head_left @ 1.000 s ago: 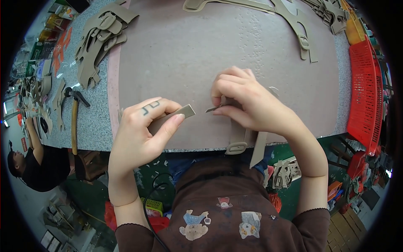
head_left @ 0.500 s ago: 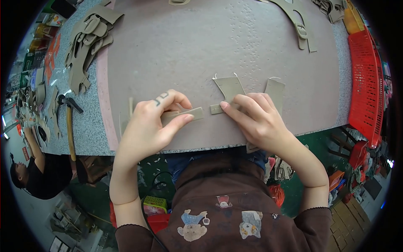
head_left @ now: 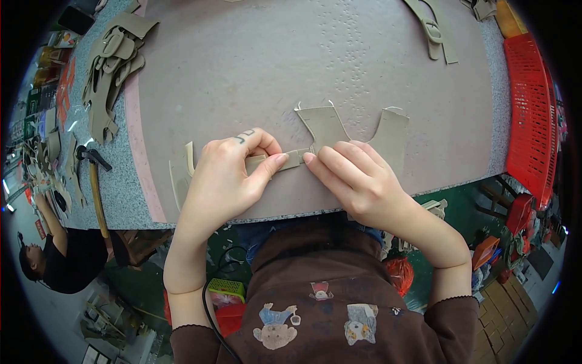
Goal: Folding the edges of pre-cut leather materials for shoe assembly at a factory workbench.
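Strap end (head_left: 293, 160) just beyond left grip (head_left: 228, 171)

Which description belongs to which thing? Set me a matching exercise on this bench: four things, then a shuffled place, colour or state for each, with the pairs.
1. Hammer
2. Basket
3. Left hand
4. Buckled strap

A. Holding a tan strip
B. On the upper right of the mat
C. Lying left of the mat
D. Red and perforated

Pairs: 1-C, 2-D, 3-A, 4-B

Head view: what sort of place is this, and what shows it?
Probably a leather or shoe workshop: a heap of tan strap pieces, a wooden-handled hammer and a pitted work mat.
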`<state>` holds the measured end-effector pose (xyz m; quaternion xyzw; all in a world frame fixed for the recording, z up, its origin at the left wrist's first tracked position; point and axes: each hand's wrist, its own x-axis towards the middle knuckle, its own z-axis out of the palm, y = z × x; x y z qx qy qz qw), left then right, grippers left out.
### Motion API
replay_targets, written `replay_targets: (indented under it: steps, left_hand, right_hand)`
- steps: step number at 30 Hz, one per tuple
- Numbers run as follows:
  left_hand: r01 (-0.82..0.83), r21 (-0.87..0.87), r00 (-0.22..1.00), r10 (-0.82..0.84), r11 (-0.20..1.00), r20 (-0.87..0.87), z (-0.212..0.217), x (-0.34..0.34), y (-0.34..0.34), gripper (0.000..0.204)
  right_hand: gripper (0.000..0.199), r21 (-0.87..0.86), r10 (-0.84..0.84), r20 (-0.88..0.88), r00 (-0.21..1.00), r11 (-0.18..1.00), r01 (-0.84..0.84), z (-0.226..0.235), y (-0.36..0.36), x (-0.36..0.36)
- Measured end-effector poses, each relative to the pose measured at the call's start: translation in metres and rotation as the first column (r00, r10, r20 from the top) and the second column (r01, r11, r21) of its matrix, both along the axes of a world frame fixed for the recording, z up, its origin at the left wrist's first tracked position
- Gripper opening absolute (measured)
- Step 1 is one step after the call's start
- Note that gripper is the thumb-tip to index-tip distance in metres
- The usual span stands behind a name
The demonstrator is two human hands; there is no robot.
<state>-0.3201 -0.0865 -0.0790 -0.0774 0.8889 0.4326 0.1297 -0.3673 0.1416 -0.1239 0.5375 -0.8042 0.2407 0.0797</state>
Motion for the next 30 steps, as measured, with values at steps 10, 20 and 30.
replay_targets:
  steps: [10, 20, 30]
  left_hand:
    - [0.003, -0.033, 1.000, -0.003, 0.999, -0.016, -0.003, -0.002, 0.002, 0.006]
    - [0.005, -0.048, 1.000, -0.006, 0.999, -0.013, -0.005, 0.002, 0.005, 0.007]
    - [0.121, -0.444, 0.971, -0.200, 0.888, -0.134, 0.000, 0.025, -0.020, 0.031]
  right_hand:
    - [0.037, -0.023, -0.010, 0.006, 1.000, 1.000, 0.010, -0.001, 0.000, 0.000]
    - [0.040, 0.186, -0.088, -0.033, 0.996, 0.978, 0.093, 0.017, -0.011, 0.006]
    - [0.036, -0.055, -0.235, 0.475, 0.848, 0.954, 0.295, 0.022, 0.010, -0.023]
